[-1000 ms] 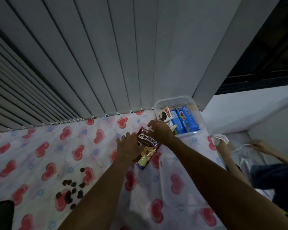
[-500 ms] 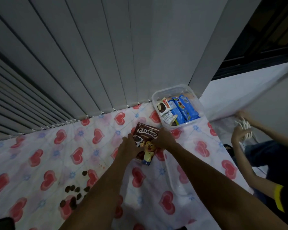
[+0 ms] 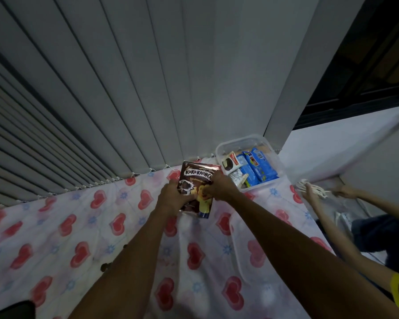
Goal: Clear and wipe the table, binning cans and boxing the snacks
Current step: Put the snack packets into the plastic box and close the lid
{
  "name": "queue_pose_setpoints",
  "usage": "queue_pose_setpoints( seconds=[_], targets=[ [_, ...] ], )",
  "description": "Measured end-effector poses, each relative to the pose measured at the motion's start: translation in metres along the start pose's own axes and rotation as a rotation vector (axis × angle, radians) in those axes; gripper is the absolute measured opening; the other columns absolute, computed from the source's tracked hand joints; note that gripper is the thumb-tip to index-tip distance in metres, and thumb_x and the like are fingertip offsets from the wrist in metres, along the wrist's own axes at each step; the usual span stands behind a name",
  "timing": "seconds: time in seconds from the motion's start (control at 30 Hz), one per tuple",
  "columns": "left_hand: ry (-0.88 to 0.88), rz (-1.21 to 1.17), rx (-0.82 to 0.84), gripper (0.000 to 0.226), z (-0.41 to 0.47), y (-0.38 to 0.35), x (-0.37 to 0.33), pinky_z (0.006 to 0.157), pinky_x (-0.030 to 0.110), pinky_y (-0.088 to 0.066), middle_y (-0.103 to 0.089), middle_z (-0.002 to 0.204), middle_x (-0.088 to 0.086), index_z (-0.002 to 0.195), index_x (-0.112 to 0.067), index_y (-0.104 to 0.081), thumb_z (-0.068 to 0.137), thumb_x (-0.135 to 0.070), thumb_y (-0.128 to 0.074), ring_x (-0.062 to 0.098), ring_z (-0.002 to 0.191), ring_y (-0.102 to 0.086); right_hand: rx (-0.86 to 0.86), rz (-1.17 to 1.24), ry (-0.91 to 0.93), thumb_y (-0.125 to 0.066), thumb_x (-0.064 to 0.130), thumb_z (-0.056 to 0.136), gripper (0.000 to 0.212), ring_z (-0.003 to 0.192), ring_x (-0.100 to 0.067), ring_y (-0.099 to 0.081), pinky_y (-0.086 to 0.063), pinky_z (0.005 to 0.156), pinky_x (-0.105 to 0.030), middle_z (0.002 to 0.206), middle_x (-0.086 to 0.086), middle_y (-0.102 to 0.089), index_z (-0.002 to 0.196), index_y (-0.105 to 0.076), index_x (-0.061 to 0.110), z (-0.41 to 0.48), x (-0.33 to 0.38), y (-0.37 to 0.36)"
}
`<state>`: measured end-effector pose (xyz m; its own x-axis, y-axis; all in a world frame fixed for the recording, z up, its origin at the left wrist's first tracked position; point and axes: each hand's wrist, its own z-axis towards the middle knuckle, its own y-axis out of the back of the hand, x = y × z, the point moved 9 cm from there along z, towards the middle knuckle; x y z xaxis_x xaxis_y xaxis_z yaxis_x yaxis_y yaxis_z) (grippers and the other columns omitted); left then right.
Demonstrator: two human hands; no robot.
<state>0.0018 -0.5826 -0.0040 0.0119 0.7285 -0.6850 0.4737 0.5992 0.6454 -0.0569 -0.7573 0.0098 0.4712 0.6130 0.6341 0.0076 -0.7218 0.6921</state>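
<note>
A brown Koko Krunch pack stands almost upright above the heart-print tablecloth. My left hand grips its lower left side and my right hand grips its right edge. Just behind and to the right sits a clear plastic box at the table's far corner. Inside it lie blue snack packs and a white chocolate-biscuit pack.
Grey vertical blinds close off the table's far edge. Another person's arms hold a white bag's handles off the table's right side. A few dark crumbs show beside my left forearm. A dark object sits at the bottom left.
The pack went from lying flat on the cloth to lifted and tilted upright, closer to the box. The other person's hands with the bag handles shifted up on the right.
</note>
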Motion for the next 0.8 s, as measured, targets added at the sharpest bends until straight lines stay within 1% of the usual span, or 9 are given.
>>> queue_pose_setpoints(
  seconds=[0.07, 0.17, 0.27, 0.33, 0.4, 0.53, 0.63, 0.7, 0.8],
  targets=[
    [-0.034, -0.044, -0.025, 0.068, 0.001, 0.001, -0.024, 0.085, 0.031, -0.053, -0.071, 0.112, -0.003, 0.124, -0.018, -0.059, 0.069, -0.040, -0.091, 0.019, 0.101, -0.067, -0.059, 0.033, -0.012, -0.077, 0.020, 0.078, 0.048, 0.097, -0.021, -0.069, -0.058, 0.084, -0.034, 0.109, -0.006, -0.071, 0.121, -0.059, 0.010, 0.004, -0.002, 0.026],
    [-0.057, -0.122, -0.027, 0.073, 0.006, -0.011, -0.063, 0.081, 0.028, -0.050, -0.067, 0.110, -0.005, 0.129, -0.016, -0.056, 0.070, -0.042, -0.091, 0.016, 0.099, -0.065, -0.128, 0.035, 0.007, -0.075, 0.022, 0.075, 0.046, 0.101, -0.021, -0.067, -0.054, 0.085, -0.030, 0.110, -0.003, -0.071, 0.119, -0.064, 0.014, 0.009, -0.012, 0.067],
    [-0.072, -0.154, -0.024, 0.082, 0.017, -0.039, -0.097, 0.091, 0.038, -0.057, -0.072, 0.118, 0.000, 0.132, -0.018, -0.057, 0.067, -0.057, -0.086, 0.021, 0.104, -0.070, -0.187, 0.024, 0.019, -0.072, 0.020, 0.078, 0.039, 0.100, -0.022, -0.068, -0.056, 0.088, -0.038, 0.109, -0.003, -0.073, 0.116, -0.064, 0.015, 0.014, -0.034, 0.106],
    [-0.071, -0.154, -0.007, 0.083, 0.025, -0.061, -0.117, 0.092, 0.043, -0.058, -0.073, 0.119, 0.004, 0.131, -0.017, -0.056, 0.067, -0.062, -0.083, 0.024, 0.105, -0.071, -0.221, 0.002, -0.002, -0.072, 0.019, 0.079, 0.033, 0.095, -0.022, -0.069, -0.057, 0.086, -0.034, 0.105, -0.005, -0.075, 0.111, -0.069, 0.012, 0.020, -0.057, 0.129],
    [-0.080, -0.158, 0.004, 0.079, 0.030, -0.080, -0.139, 0.093, 0.042, -0.057, -0.071, 0.123, 0.007, 0.134, -0.014, -0.052, 0.073, -0.055, -0.084, 0.026, 0.107, -0.069, -0.237, -0.043, -0.008, -0.071, 0.022, 0.081, 0.028, 0.092, -0.021, -0.070, -0.058, 0.083, -0.033, 0.103, -0.007, -0.076, 0.106, -0.074, 0.010, 0.029, -0.076, 0.148],
    [-0.113, -0.174, 0.013, 0.074, 0.042, -0.111, -0.165, 0.098, 0.040, -0.054, -0.069, 0.128, 0.007, 0.143, -0.020, -0.044, 0.083, -0.040, -0.081, 0.027, 0.113, -0.067, -0.222, -0.068, -0.030, -0.073, 0.027, 0.085, 0.034, 0.096, -0.026, -0.070, -0.058, 0.086, -0.037, 0.109, -0.013, -0.074, 0.110, -0.073, 0.004, 0.054, -0.108, 0.169],
    [-0.078, -0.074, 0.036, 0.058, 0.054, -0.131, -0.164, 0.095, 0.035, -0.055, -0.071, 0.126, 0.006, 0.136, -0.020, -0.056, 0.086, -0.043, -0.077, 0.026, 0.111, -0.068, -0.194, -0.039, -0.044, -0.075, 0.026, 0.085, 0.038, 0.099, -0.026, -0.070, -0.058, 0.089, -0.037, 0.113, -0.012, -0.073, 0.114, -0.071, 0.003, 0.071, -0.123, 0.170],
    [-0.046, 0.002, 0.049, 0.052, 0.060, -0.140, -0.161, 0.090, 0.032, -0.053, -0.072, 0.123, 0.007, 0.129, -0.021, -0.064, 0.086, -0.048, -0.074, 0.025, 0.107, -0.068, -0.164, -0.064, -0.006, -0.076, 0.025, 0.085, 0.038, 0.097, -0.024, -0.069, -0.056, 0.087, -0.032, 0.111, -0.011, -0.073, 0.115, -0.070, 0.003, 0.080, -0.126, 0.164],
    [-0.038, 0.200, 0.059, 0.053, 0.065, -0.148, -0.158, 0.102, 0.043, -0.048, -0.073, 0.121, 0.004, 0.126, -0.030, -0.067, 0.084, -0.063, -0.068, 0.028, 0.111, -0.066, -0.125, -0.105, 0.016, -0.073, 0.026, 0.088, 0.035, 0.092, -0.022, -0.067, -0.052, 0.080, -0.027, 0.109, -0.011, -0.074, 0.113, -0.070, 0.002, 0.092, -0.135, 0.150]
  ],
)
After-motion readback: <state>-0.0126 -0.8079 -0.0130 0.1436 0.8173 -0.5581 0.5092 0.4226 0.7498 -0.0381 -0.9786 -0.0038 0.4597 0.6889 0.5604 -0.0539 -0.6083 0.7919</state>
